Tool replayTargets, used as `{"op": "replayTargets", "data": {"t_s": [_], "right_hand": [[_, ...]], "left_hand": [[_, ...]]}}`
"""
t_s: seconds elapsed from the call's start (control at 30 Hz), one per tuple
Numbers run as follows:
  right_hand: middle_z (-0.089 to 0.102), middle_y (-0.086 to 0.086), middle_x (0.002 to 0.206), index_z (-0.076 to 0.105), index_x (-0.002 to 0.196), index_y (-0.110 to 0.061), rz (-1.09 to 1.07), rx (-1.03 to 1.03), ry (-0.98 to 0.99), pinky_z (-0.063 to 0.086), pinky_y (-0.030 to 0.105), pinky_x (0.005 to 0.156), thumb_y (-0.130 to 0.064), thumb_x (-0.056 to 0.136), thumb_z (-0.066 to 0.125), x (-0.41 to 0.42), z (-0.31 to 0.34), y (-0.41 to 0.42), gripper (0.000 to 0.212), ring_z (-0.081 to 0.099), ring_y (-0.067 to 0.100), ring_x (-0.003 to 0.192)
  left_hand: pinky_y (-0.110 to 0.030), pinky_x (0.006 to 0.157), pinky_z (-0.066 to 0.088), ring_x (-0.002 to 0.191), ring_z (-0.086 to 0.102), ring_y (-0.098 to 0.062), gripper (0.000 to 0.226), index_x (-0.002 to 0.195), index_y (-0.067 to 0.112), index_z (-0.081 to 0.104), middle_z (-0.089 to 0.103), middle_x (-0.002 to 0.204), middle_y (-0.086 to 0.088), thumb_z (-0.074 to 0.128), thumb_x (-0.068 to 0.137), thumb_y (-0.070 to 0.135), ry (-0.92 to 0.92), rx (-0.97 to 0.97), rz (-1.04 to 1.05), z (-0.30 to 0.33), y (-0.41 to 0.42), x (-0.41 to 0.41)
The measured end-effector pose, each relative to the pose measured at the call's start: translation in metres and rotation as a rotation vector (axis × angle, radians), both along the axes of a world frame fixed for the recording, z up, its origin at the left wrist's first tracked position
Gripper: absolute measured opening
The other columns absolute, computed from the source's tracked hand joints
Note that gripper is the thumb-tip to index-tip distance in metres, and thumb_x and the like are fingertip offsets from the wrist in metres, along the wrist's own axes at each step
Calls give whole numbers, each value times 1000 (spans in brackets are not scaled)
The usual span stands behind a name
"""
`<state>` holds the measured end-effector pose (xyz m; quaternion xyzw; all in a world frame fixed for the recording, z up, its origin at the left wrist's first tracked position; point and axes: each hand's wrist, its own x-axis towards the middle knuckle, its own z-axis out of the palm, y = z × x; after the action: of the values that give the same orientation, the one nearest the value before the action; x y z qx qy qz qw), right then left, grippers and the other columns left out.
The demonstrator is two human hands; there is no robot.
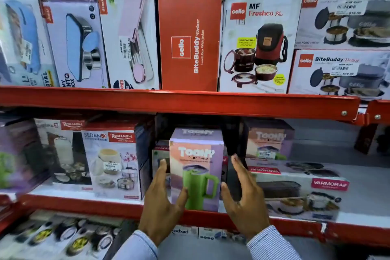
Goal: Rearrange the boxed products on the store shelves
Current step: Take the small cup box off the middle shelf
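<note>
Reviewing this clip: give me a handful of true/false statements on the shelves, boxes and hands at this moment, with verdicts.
1. Both hands flank the upright lilac Toony tumbler box on the middle shelf. True.
2. The left hand holds a box lifted clear of the shelf. False: the tumbler box stands on the red metal shelf edge's lower neighbour, and the hand is open beside it.
3. The plain red cello BiteBuddy box stands on end on the upper shelf. True.
4. The right hand is a closed fist. False: its fingers are spread.
5. Two white BiteBuddy boxes are stacked at upper right. True.
</note>
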<state>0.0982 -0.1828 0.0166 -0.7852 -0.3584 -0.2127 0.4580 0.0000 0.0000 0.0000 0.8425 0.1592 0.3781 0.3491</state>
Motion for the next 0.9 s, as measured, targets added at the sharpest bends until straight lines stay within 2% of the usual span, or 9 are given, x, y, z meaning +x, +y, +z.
{"op": "replayTargets", "data": {"t_s": [0.1, 0.2, 0.27, 0.37, 0.5, 0.6, 0.7, 0.77, 0.9], "right_hand": [[52, -15, 140, 39, 145, -27, 62, 22, 281, 44, 25, 105, -53, 81, 59, 0, -4, 11, 71, 49, 0, 128], [62, -29, 111, 52, 136, -23, 159, 91, 442, 48, 2, 77, -28, 87, 66, 4, -7, 18, 51, 59, -23, 97], [64, -28, 106, 55, 135, -20, 186, 133, 458, 46, 0, 73, -16, 89, 64, 4, -6, 18, 47, 60, -23, 94], [66, -25, 111, 57, 132, -23, 194, 172, 404, 48, 2, 78, -11, 88, 65, -4, -5, 11, 46, 62, -18, 98], [72, -13, 118, 61, 129, -23, 201, 290, 321, 57, 24, 90, -21, 84, 72, -22, -7, -9, 47, 68, -1, 106], [75, -15, 111, 67, 121, -21, 153, 340, 190, 59, 27, 85, -38, 79, 72, -33, -7, -31, 46, 70, 4, 102], [75, -5, 108, 71, 112, -10, 121, 285, 10, 61, 36, 80, -36, 78, 72, -41, -16, -55, 43, 73, 9, 97], [76, 5, 103, 71, 108, -3, 109, 263, -5, 62, 41, 74, -37, 79, 74, -46, -33, -69, 45, 75, 16, 90], [72, -1, 102, 68, 103, -12, 90, 212, 3, 56, 13, 78, -44, 79, 69, -70, -61, -86, 40, 67, -9, 94]], "left_hand": [[-38, 109, 47, 130, 57, -22, 82, 153, 19, 31, 56, 147, -2, 68, 83, 42, 45, -77, -48, -2, 3, 8], [-33, 99, 54, 113, 67, -16, 61, 141, 19, 47, 68, 127, 5, 69, 85, 31, 57, -107, -53, -4, 7, 12], [-32, 92, 58, 105, 70, -10, 45, 129, 20, 57, 72, 114, 10, 68, 86, 26, -5, -123, -54, -2, 7, 10], [-30, 88, 60, 95, 68, 7, 35, 118, 28, 60, 71, 104, 22, 70, 86, 19, -108, -130, -41, -1, 3, 5], [-25, 89, 60, 98, 72, -1, 44, 127, 16, 63, 76, 112, 8, 75, 84, 16, -254, -127, -82, 5, -14, -18], [-24, 83, 60, 97, 74, -6, 46, 123, 12, 66, 77, 112, 4, 77, 80, 25, -303, -41, -127, 11, -23, -38], [-25, 74, 61, 91, 75, -8, 46, 113, 5, 69, 77, 106, -2, 81, 77, 32, -298, 19, -142, 4, -29, -60], [-14, 72, 56, 84, 72, 1, 41, 102, 4, 71, 76, 94, 0, 81, 74, 32, -285, 43, -129, -12, -37, -74], [-4, 73, 49, 84, 66, 11, 31, 91, 14, 67, 70, 86, 15, 79, 70, 33, -211, 0, -126, -55, -55, -95]]}}
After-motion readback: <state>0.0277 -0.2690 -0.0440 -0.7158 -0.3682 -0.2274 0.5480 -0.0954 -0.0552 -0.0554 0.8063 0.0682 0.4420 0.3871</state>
